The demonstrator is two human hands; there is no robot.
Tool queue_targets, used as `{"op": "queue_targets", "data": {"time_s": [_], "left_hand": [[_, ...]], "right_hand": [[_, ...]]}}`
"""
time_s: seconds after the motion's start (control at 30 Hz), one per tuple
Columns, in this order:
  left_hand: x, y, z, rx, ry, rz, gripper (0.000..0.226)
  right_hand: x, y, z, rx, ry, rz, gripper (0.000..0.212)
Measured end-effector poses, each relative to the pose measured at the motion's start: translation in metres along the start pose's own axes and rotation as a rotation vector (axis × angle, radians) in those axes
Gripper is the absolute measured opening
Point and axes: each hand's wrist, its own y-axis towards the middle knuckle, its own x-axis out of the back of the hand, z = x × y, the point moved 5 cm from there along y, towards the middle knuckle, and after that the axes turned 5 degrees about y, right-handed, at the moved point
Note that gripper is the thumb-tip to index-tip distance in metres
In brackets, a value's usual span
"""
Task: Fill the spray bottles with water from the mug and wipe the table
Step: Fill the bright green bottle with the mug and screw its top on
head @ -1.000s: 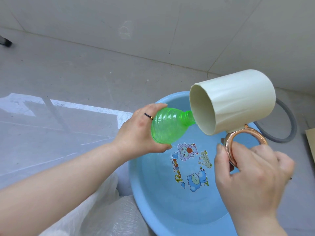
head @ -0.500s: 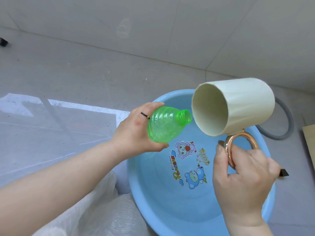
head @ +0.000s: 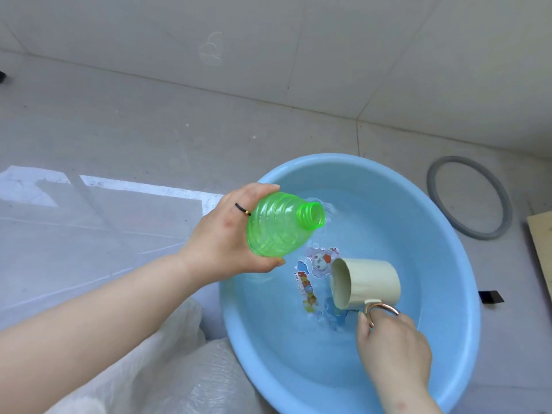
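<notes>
My left hand (head: 221, 237) grips a clear green spray bottle (head: 280, 225) without its cap, tilted with its open neck pointing right over the blue basin (head: 457, 264). My right hand (head: 391, 345) holds the copper handle of a cream mug (head: 366, 283). The mug lies on its side down in the basin's water, mouth facing left, below and to the right of the bottle. A cartoon sticker on the basin floor shows through the rippled water.
The basin stands on a grey tiled floor. A grey rubber ring (head: 469, 198) lies beyond it at the right, a wooden board edge (head: 542, 252) further right. Clear plastic wrapping (head: 167, 375) is bunched at the lower left, beside the basin.
The mug has dropped from beside the bottle's neck down into the basin water. The bottle stays in my left hand, its neck now free of the mug.
</notes>
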Motion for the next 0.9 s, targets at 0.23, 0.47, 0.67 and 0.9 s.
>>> {"op": "queue_targets", "data": {"time_s": [0.23, 0.47, 0.67, 0.9], "left_hand": [[-0.002, 0.000, 0.000, -0.012, 0.023, 0.001, 0.088], [-0.002, 0.000, 0.001, -0.016, 0.021, 0.008, 0.088], [-0.002, 0.000, 0.003, -0.025, 0.003, -0.019, 0.083], [-0.001, 0.000, 0.005, 0.003, -0.016, -0.021, 0.083]], "right_hand": [[0.003, 0.002, 0.014, 0.115, -0.174, 0.041, 0.021], [-0.014, -0.003, -0.002, -0.105, 0.153, 0.180, 0.022], [-0.002, -0.002, -0.025, -0.323, 0.839, 0.092, 0.044], [0.012, 0.001, -0.010, -0.313, 1.127, -0.011, 0.044]]}}
